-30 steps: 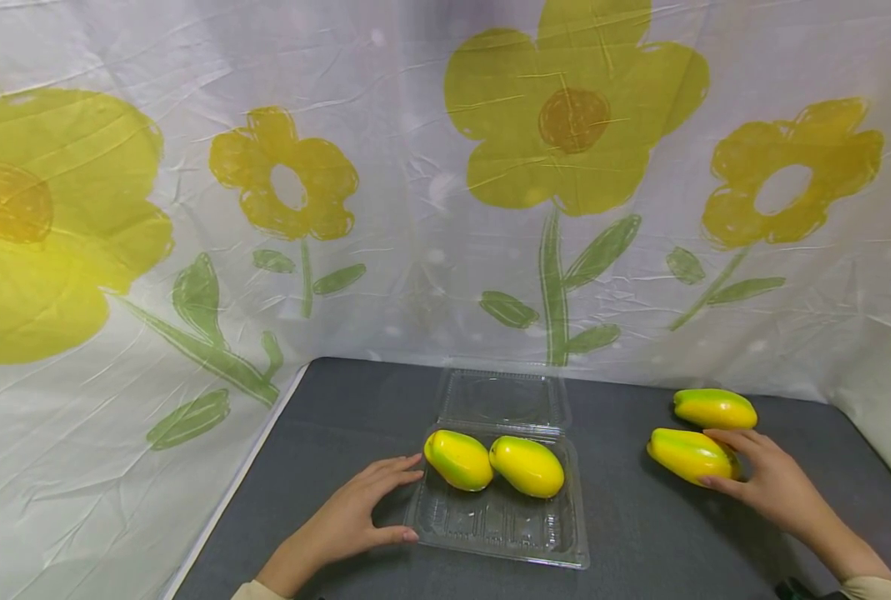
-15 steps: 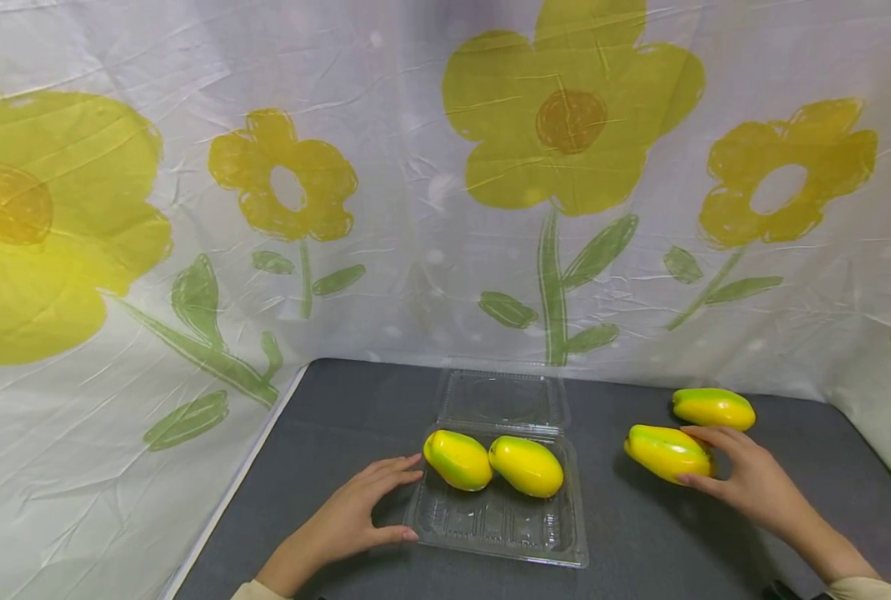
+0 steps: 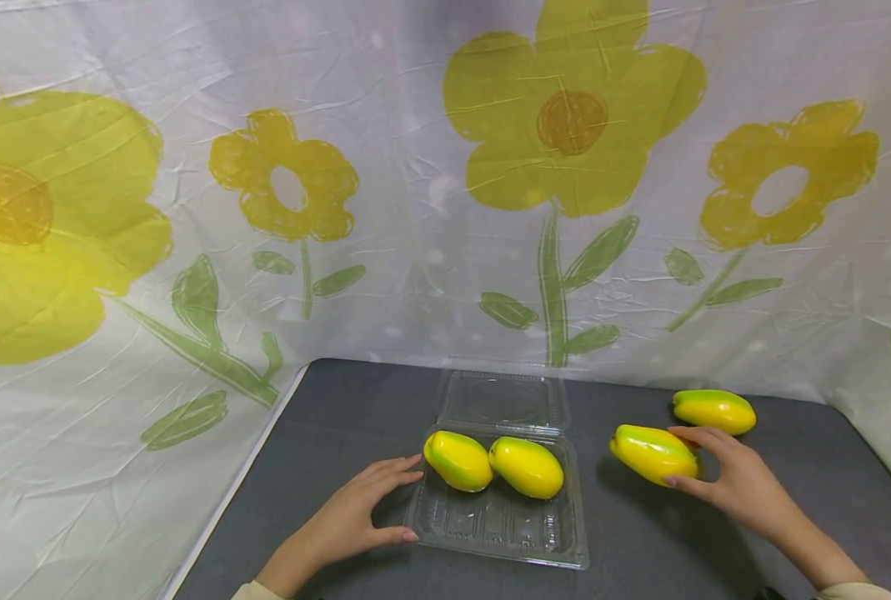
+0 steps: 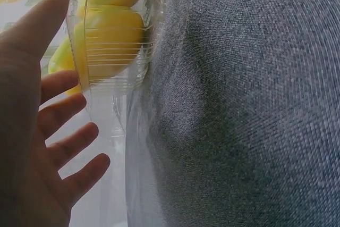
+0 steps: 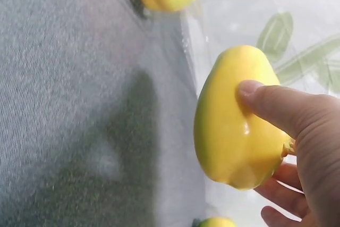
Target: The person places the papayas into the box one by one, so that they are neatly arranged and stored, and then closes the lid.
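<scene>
My right hand grips a glossy yellow-green papaya by its right end, thumb on the near side and fingers on the far side. In the right wrist view this papaya hangs above the table, its shadow apart from it. A clear plastic clamshell box lies with its lid folded back. Two more papayas, a left one and a right one, lie side by side in its rear half. My left hand rests at the box's left edge, fingers and thumb spread and relaxed.
Another papaya lies at the back right of the dark grey table, behind my right hand. A white curtain printed with yellow flowers hangs along the back and left side of the table.
My right hand has lifted the papaya and carried it left, toward the clear box. The left hand, the box and the other papayas have stayed in place.
</scene>
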Tool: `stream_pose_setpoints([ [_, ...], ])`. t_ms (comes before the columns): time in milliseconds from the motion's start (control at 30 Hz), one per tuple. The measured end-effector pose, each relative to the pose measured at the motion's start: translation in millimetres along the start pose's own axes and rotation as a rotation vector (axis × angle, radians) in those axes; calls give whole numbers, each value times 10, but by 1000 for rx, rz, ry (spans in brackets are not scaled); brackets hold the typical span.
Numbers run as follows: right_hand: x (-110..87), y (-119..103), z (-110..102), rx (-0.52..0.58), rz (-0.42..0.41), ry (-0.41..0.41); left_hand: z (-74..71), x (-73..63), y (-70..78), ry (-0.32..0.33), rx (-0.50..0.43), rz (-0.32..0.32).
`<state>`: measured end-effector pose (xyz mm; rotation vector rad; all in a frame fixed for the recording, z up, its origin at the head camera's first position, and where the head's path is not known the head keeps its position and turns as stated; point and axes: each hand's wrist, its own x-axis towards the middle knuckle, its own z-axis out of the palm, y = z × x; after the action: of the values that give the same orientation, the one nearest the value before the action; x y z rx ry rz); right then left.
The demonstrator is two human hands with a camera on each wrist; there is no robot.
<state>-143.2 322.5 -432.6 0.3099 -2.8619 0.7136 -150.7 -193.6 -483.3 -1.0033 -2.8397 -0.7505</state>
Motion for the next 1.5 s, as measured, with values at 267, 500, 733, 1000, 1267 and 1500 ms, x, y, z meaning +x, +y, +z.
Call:
stream_pose_setpoints([
  [267, 5, -135, 11, 17, -21, 14, -7, -8, 7, -11, -14, -8],
  [500, 11, -266, 32, 19, -37, 22, -9, -6, 10, -11, -13, -4],
  [733, 20, -361, 49, 30, -66, 39, -1, 0, 4, 1, 3, 8],
  [1000, 29, -455, 107, 46, -80, 25, -7, -2, 1, -16, -6, -14],
  [1267, 34, -527, 138, 34, -110, 46, -16, 2, 7, -6, 3, 3],
  [1500, 25, -571, 143, 57, -95, 24, -17, -1, 10, -13, -13, 1],
])
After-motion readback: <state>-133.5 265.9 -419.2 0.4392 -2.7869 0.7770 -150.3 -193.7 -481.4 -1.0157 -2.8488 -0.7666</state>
